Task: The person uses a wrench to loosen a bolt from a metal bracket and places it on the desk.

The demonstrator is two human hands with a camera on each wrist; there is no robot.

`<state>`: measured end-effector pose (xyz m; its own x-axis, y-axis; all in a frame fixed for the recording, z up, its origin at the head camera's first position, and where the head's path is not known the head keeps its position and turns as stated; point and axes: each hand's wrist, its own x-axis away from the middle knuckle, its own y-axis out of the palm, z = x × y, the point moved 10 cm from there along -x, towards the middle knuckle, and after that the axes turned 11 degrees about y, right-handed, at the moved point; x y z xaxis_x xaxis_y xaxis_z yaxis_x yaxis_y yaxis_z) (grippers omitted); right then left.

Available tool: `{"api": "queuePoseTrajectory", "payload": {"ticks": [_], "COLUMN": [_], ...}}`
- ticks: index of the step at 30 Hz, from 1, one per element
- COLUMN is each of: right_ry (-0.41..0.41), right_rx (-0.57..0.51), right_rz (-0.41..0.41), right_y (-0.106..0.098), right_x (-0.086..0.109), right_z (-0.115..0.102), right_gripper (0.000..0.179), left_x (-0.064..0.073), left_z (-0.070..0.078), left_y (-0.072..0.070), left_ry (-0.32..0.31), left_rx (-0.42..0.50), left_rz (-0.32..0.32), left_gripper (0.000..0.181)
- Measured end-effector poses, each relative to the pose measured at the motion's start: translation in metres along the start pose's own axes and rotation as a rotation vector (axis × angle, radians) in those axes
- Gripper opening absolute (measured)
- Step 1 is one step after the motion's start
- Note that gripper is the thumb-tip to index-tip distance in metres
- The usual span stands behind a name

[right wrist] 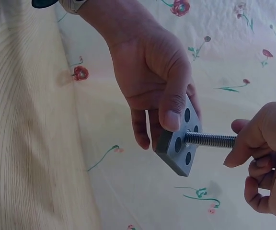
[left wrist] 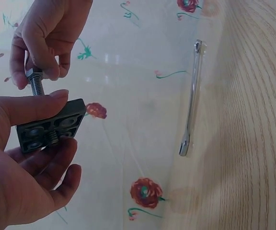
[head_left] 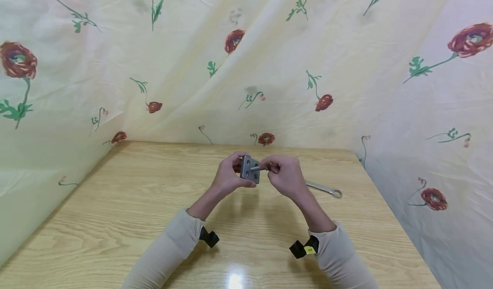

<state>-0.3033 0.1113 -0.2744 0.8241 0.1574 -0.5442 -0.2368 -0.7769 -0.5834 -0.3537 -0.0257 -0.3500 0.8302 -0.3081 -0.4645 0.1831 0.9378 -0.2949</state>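
Observation:
My left hand point(head_left: 226, 175) grips a grey square metal plate point(head_left: 250, 169) by its edges, thumb on one side and fingers on the other. Four-cornered, it has a hole near each corner, seen in the right wrist view. A threaded bolt point(right wrist: 210, 139) passes through the plate's middle, and a short end of it pokes out of the ribbed back in the left wrist view. The fingers of my right hand point(head_left: 286, 174) pinch the bolt at its hex head point(left wrist: 34, 73). Both hands hold these parts up above the table.
A combination wrench point(head_left: 324, 189) lies on the wooden table point(head_left: 154, 186), to the right of and partly behind my right hand. Flower-patterned cloth point(head_left: 185, 58) hangs along the back and both sides of the table.

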Motion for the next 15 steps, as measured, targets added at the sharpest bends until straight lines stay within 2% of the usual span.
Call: {"api": "queuePoseTrajectory", "payload": {"ticks": [4,6,9,12,13,15], "right_ry": [-0.037,-0.013,0.074,0.201,0.246,0.346], "right_rx": [-0.005,-0.024,-0.061,-0.044,-0.019,0.047], "right_rz": [-0.009,-0.031,-0.031,-0.002,-0.005,-0.046], "right_y": [0.001,0.001,-0.003,-0.007,-0.007,-0.002], "right_x": [0.001,0.001,-0.001,-0.002,-0.002,-0.001], "right_z": [-0.001,0.002,0.009,0.021,0.026,0.036], "right_gripper": [0.035,0.036,0.033,0.015,0.017,0.041], "left_x": [0.000,0.000,0.000,0.001,0.001,0.001], "left_z": [0.001,0.000,0.000,0.000,0.001,0.000], "left_y": [0.000,0.000,0.000,-0.001,-0.001,-0.001], "left_ry": [-0.002,-0.005,-0.008,-0.008,-0.008,-0.006], "left_rx": [-0.004,-0.009,-0.017,-0.021,-0.021,-0.021], "left_rz": [0.001,0.001,0.005,0.011,0.013,0.014], "left_gripper": [0.075,0.075,0.074,0.074,0.074,0.074]}}
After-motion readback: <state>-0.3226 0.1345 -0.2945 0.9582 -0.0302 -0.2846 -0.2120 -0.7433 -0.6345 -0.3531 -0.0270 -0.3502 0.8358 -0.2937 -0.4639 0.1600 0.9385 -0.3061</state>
